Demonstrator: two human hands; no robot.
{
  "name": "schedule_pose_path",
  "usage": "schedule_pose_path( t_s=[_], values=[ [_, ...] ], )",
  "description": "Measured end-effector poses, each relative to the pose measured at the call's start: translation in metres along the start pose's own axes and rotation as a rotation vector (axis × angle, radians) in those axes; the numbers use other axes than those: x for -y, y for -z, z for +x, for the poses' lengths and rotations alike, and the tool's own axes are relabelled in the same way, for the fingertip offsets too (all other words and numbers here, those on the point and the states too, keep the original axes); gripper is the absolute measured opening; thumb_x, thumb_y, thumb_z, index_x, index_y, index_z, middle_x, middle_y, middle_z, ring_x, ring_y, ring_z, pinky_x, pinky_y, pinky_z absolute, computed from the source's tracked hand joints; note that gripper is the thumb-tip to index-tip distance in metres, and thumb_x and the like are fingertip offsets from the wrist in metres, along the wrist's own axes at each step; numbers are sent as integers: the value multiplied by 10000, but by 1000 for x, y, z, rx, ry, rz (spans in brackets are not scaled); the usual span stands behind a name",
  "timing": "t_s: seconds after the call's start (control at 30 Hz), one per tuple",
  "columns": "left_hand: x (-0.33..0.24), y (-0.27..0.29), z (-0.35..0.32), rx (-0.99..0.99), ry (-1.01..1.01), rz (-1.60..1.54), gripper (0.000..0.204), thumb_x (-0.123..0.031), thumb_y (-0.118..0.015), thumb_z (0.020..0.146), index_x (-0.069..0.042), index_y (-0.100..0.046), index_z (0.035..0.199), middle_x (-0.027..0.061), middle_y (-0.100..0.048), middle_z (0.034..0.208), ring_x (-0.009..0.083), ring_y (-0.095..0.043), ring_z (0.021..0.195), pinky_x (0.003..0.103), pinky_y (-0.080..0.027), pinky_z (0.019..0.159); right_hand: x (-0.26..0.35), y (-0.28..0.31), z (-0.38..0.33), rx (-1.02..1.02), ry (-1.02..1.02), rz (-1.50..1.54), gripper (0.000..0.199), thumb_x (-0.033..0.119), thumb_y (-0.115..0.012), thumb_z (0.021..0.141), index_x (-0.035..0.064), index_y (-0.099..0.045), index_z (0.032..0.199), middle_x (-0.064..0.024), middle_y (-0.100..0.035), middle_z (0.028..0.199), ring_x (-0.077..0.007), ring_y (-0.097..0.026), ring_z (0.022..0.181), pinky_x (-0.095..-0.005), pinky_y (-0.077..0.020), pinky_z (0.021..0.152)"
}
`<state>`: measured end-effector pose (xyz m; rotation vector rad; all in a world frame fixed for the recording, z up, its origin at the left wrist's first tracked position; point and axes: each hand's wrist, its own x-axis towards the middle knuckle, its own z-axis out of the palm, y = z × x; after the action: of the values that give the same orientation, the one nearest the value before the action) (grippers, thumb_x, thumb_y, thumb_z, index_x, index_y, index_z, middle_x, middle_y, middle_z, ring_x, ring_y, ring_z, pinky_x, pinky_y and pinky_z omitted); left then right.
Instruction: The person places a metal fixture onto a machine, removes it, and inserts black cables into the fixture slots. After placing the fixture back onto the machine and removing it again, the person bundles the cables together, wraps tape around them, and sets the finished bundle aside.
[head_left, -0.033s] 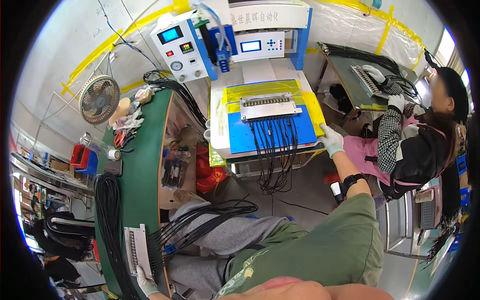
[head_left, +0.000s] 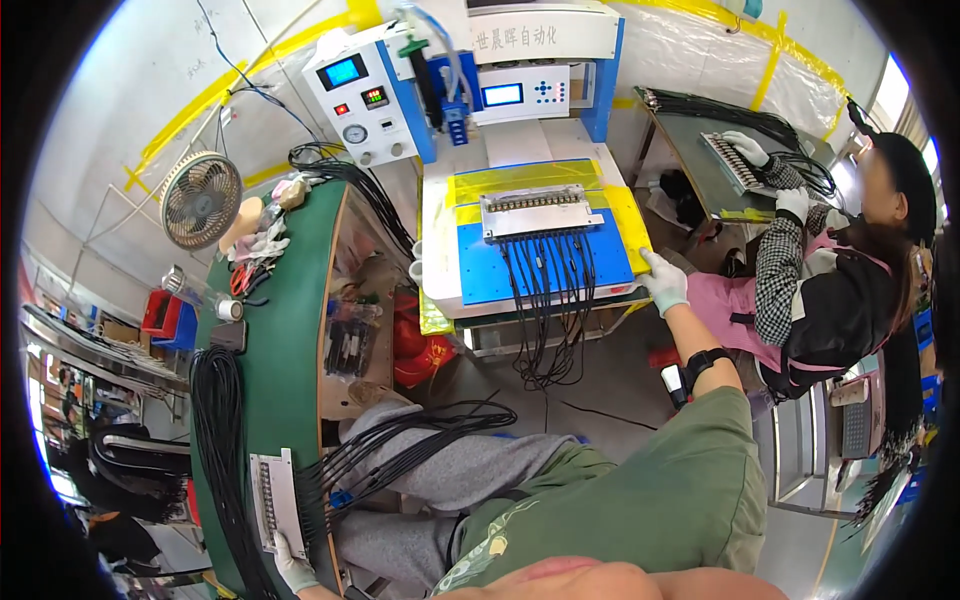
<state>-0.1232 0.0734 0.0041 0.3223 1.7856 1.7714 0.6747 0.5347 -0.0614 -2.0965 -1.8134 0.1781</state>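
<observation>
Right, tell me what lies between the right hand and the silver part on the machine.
In the head view, a margin of blue plate, then the yellow strip, lies between silver part and right hand.

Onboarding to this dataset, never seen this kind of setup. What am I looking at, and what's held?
There's no robot: a person works with two gloved hands. Both pictures come from one head-worn fisheye camera looking down, so straight edges bend near the rim.

Ahead stands a white-and-blue benchtop machine with small screens. On its blue plate lies a silver slotted fixture, black cables hanging from it.

The right hand is at the bed's yellow edge. The left hand touches the near end of a second, similar fixture on the green bench; whether it grips is unclear.

At right, a co-worker handles another.
</observation>
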Motion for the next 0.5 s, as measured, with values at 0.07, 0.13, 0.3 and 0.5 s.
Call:
schedule_pose_path(
  t_s=[0.07,0.13,0.3,0.5],
  values=[
    [2,-3,2,-21,27,0,519,-270,-683,959,35,-516,1344,109,-654,1188,200,-683,978,339,-579,843,-9,0,1,41,-10,32,664,317,-736,755,203,-570,1388,-73,-637,1318,-264,-657,1078,-357,-504,936],
    [3,-5,1,150,-55,-90,514,-265,-686,959,27,-519,1347,104,-652,1193,184,-675,989,331,-570,848,-18,4,3,94,37,195,633,302,-734,768,174,-596,1372,-95,-619,1355,-260,-659,1087,-359,-498,957],
    [-1,-13,-4,27,-14,-14,565,-297,-721,931,36,-529,1345,101,-642,1212,197,-665,1014,334,-558,852,-7,18,6,-252,24,537,460,101,-680,866,58,-622,1320,-157,-662,1267,-243,-655,1145,-315,-493,995],
    [-8,-27,-12,-49,-9,58,550,-345,-724,921,4,-557,1312,82,-670,1128,202,-688,912,357,-573,727,127,1,-29,-82,266,753,360,108,-661,910,27,-650,1261,-85,-696,1145,-173,-666,1007,-317,-510,938]
  ],
)
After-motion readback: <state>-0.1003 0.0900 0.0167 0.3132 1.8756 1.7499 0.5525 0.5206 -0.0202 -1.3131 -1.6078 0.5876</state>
